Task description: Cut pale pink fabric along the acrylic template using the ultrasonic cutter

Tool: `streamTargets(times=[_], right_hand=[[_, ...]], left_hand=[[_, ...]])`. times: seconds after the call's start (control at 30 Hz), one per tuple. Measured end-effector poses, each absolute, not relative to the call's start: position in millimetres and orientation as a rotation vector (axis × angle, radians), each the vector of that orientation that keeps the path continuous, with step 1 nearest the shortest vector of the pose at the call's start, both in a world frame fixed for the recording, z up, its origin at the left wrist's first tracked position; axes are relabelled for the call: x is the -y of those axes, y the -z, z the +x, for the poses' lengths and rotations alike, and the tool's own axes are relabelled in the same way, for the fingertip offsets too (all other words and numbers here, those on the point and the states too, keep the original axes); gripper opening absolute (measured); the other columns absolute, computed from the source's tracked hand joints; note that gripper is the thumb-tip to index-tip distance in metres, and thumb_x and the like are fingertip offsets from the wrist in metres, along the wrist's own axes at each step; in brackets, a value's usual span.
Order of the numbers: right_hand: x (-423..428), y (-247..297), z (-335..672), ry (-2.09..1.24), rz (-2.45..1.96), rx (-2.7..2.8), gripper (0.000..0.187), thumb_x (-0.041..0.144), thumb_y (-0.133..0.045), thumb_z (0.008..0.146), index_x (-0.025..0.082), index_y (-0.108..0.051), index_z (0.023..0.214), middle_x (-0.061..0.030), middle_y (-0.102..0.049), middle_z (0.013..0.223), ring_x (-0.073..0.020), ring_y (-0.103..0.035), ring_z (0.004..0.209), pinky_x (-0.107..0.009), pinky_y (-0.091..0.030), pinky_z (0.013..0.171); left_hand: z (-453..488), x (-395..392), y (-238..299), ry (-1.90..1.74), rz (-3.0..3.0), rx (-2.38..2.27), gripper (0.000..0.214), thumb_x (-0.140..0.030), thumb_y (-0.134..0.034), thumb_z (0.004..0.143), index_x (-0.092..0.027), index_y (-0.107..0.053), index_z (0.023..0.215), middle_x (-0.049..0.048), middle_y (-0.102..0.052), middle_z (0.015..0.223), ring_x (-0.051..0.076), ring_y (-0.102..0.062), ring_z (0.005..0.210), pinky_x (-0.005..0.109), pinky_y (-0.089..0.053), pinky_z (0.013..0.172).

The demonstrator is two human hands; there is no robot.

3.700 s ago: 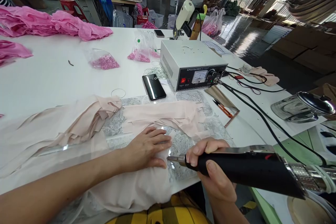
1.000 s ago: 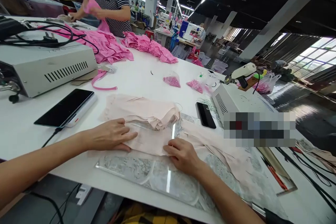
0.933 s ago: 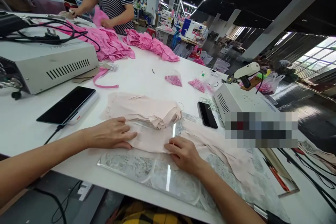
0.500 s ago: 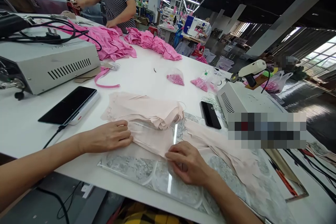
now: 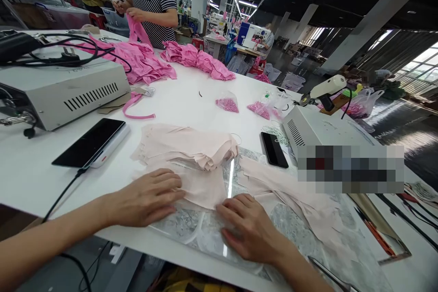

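My left hand [image 5: 147,198] lies flat, fingers outstretched, on the left part of a pale pink fabric piece [image 5: 203,187]. My right hand [image 5: 249,226] rests at the piece's lower right corner, fingers extended and thumb apart. Under the piece is a clear, grey-patterned mat [image 5: 181,226]. Just behind it lies a layered stack of pale pink fabric pieces [image 5: 178,143]. More pale pink fabric [image 5: 294,191] spreads in loose layers to the right of my right hand.
A grey vented box [image 5: 82,96] and a power bank with a dark screen device [image 5: 91,143] stand left. A phone [image 5: 274,149] and another box [image 5: 318,130] are right. Bags of pink bits [image 5: 227,104], bright pink garments [image 5: 137,61] and a co-worker in stripes [image 5: 150,4] are behind.
My left hand has flattened and moved slightly right over the fabric piece. My right hand's fingers have opened out from a pinch at the edge. The co-worker has lifted a pink garment.
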State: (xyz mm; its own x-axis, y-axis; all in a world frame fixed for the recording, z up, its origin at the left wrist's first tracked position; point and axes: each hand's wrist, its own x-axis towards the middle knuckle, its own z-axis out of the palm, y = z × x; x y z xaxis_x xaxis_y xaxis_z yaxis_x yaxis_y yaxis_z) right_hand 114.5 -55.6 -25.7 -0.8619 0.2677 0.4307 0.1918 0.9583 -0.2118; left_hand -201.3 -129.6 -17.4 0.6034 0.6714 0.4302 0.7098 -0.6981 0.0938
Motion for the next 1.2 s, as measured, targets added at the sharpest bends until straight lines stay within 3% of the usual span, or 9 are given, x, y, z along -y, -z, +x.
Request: streamTargets(times=[0.07,0.2,0.47,0.7,0.77,0.9,1.0,1.13,1.2], right_hand=[[57.1,27.2,116.8,-0.204,-0.325,2.627,0.031,0.013,-0.063,0.083,0.015,-0.063,0.114,-0.0098,-0.074,0.094,-0.0229,-0.063,0.079,-0.039,-0.055,0.067],[55.9,33.0,121.6,-0.161,-0.310,2.578,0.026,0.000,-0.058,0.085,0.017,-0.065,0.104,-0.0076,-0.075,0.093,-0.0198,-0.064,0.079,-0.035,-0.056,0.070],[57.1,41.3,123.0,-0.150,-0.337,2.487,0.032,-0.002,-0.051,0.086,0.018,-0.064,0.107,-0.0076,-0.075,0.086,-0.0202,-0.065,0.074,-0.035,-0.058,0.066],[51.1,35.0,113.8,-0.317,-0.459,2.312,0.024,0.002,-0.047,0.085,0.022,-0.059,0.094,-0.0046,-0.067,0.077,-0.0154,-0.065,0.064,-0.025,-0.055,0.056],[47.5,25.7,107.9,-0.397,-0.498,2.264,0.021,0.005,-0.047,0.087,0.023,-0.058,0.092,-0.0027,-0.064,0.075,-0.0135,-0.063,0.062,-0.023,-0.053,0.054],[36.0,6.0,93.4,-0.527,-0.576,2.174,0.016,0.012,-0.048,0.090,0.023,-0.059,0.090,-0.0010,-0.062,0.074,-0.0127,-0.057,0.058,-0.023,-0.049,0.051],[17.0,-6.3,82.3,-0.630,-0.662,2.111,0.014,0.020,-0.049,0.093,0.022,-0.063,0.091,-0.0011,-0.061,0.074,-0.0143,-0.059,0.061,-0.026,-0.052,0.055],[-27.5,-18.1,66.3,-0.796,-0.873,2.035,0.021,0.030,-0.047,0.099,0.018,-0.065,0.098,-0.0006,-0.063,0.072,-0.0150,-0.063,0.060,-0.028,-0.055,0.057],[-52.5,-20.5,56.5,-0.861,-0.994,2.015,0.023,0.035,-0.055,0.099,0.016,-0.065,0.107,-0.0042,-0.069,0.091,-0.0163,-0.067,0.073,-0.033,-0.059,0.067]], left_hand=[[-192.1,131.8,23.4,0.680,-2.780,1.089,0.025,-0.027,-0.051,0.104,-0.018,-0.062,0.124,0.0105,-0.071,0.114,0.023,-0.065,0.111,0.038,-0.049,0.104],[-185.2,133.8,30.8,0.703,-2.780,1.083,0.020,-0.022,-0.049,0.106,-0.015,-0.064,0.115,0.0103,-0.072,0.112,0.024,-0.065,0.108,0.039,-0.047,0.103],[-188.0,138.9,36.9,0.748,-2.715,1.191,0.025,-0.018,-0.055,0.102,-0.015,-0.056,0.127,0.0099,-0.071,0.107,0.023,-0.067,0.103,0.035,-0.052,0.094],[-170.5,142.6,47.3,0.749,-2.565,1.392,0.020,-0.031,-0.071,0.091,-0.020,-0.062,0.105,0.0088,-0.068,0.099,0.026,-0.066,0.091,0.037,-0.055,0.080],[-165.0,140.4,53.3,0.764,-2.537,1.475,0.005,-0.024,-0.065,0.093,-0.021,-0.062,0.096,0.0069,-0.067,0.092,0.024,-0.065,0.083,0.035,-0.053,0.074],[-172.7,130.9,55.8,0.868,-2.491,1.571,0.026,-0.009,-0.038,0.097,-0.020,-0.061,0.089,0.0056,-0.067,0.085,0.020,-0.063,0.072,0.029,-0.051,0.066],[-198.1,115.7,34.7,0.894,-2.500,1.677,0.028,-0.017,-0.035,0.099,-0.022,-0.063,0.097,0.0040,-0.070,0.087,0.018,-0.066,0.075,0.025,-0.052,0.068],[-238.2,74.5,-9.8,0.871,-2.494,2.104,0.039,-0.041,-0.035,0.101,-0.021,-0.068,0.096,0.0025,-0.074,0.089,0.020,-0.068,0.077,0.025,-0.051,0.069],[-252.3,47.2,-23.6,0.812,-2.499,2.123,0.039,-0.042,-0.036,0.098,-0.022,-0.070,0.098,0.0013,-0.075,0.091,0.020,-0.069,0.080,0.025,-0.051,0.069]])
